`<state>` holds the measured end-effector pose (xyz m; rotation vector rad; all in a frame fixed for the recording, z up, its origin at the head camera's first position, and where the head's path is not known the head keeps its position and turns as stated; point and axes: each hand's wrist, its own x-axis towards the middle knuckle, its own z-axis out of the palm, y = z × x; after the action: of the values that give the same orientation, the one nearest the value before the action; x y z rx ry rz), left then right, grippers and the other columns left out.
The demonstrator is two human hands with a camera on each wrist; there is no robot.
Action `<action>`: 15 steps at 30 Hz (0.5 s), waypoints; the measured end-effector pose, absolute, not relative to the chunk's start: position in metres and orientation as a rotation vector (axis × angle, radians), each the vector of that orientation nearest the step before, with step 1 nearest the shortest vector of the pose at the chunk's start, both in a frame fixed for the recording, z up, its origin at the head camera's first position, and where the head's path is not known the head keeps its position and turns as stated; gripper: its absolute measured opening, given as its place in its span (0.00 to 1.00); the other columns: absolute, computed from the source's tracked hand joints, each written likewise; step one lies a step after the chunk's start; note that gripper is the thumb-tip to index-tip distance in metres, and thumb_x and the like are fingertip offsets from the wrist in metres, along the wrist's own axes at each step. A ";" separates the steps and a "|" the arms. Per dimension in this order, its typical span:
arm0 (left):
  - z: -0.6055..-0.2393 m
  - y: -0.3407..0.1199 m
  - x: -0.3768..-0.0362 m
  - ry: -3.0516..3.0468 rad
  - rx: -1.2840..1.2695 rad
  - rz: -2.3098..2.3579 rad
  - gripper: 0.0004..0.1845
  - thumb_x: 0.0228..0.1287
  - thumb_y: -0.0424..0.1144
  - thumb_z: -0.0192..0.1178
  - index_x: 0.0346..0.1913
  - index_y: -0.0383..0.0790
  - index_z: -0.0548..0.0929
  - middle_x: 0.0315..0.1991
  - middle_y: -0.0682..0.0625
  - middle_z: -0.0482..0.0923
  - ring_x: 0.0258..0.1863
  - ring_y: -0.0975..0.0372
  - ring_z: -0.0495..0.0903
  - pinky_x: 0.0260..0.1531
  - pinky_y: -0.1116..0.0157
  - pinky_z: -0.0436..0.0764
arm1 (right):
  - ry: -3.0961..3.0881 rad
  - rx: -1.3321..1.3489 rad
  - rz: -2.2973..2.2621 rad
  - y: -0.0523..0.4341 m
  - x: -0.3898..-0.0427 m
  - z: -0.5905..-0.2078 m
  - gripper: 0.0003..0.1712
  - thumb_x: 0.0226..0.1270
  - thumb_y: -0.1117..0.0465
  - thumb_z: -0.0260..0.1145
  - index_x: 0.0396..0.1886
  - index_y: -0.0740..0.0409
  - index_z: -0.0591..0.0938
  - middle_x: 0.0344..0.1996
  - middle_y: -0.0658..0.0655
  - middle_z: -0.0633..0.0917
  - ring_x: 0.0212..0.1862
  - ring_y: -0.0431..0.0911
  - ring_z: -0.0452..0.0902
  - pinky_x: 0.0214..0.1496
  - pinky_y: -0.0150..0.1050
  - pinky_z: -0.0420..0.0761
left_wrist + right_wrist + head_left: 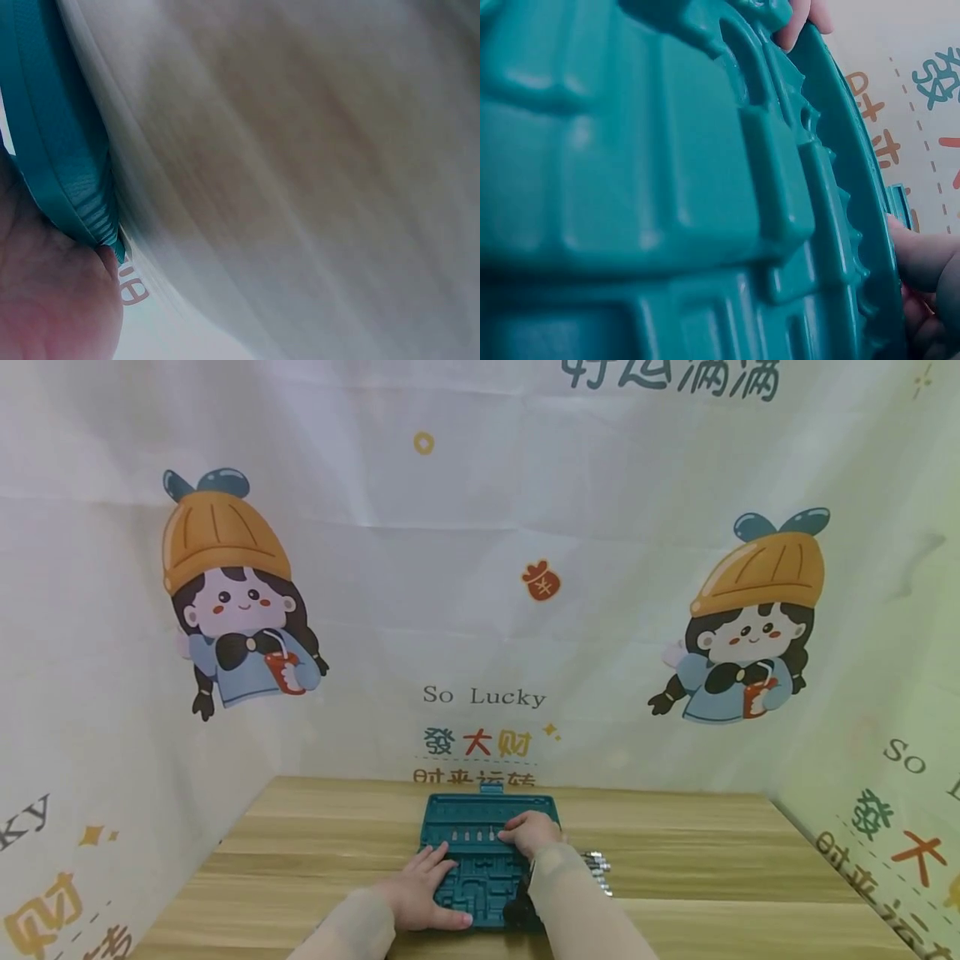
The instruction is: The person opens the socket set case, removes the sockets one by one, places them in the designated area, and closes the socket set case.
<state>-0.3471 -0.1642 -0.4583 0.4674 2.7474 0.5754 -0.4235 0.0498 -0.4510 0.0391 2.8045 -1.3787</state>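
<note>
Head view: we locate the row of small bits (467, 836) at lower centre, in the open teal case (480, 809). It runs left to right, ending just left of the nearer right hand (536, 833); whether its fingers pinch anything, we cannot tell. The bits' long axes point up-frame. The left hand (418, 892), fingers spread, rests on the case's left edge.

Wood tbl (697, 852) w/ wht cartoon-print cloth (450, 610) behind & both sides.
</note>
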 end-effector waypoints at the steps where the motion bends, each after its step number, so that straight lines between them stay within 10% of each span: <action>1: -0.458 -0.164 -0.347 2.750 0.467 0.570 0.51 0.48 0.74 0.59 0.70 0.44 0.67 0.75 0.47 0.50 0.74 0.47 0.47 0.64 0.42 0.58 | 2.810 0.038 -1.360 0.050 -0.424 -0.451 0.08 0.56 0.58 0.74 0.35 0.55 0.87 0.38 0.53 0.85 0.48 0.56 0.74 0.62 0.63 0.55; 15: -0.469 -0.168 -0.358 2.734 0.465 0.585 0.51 0.47 0.75 0.59 0.70 0.46 0.67 0.76 0.48 0.50 0.74 0.47 0.47 0.63 0.41 0.58 | 2.745 0.005 -1.319 0.051 -0.431 -0.449 0.10 0.60 0.60 0.71 0.42 0.56 0.88 0.49 0.61 0.82 0.65 0.70 0.56 0.68 0.66 0.44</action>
<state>-0.3578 -0.1680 -0.4687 0.4650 2.7335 0.5852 -0.4309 0.0509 -0.4486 0.0053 2.7445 -1.3190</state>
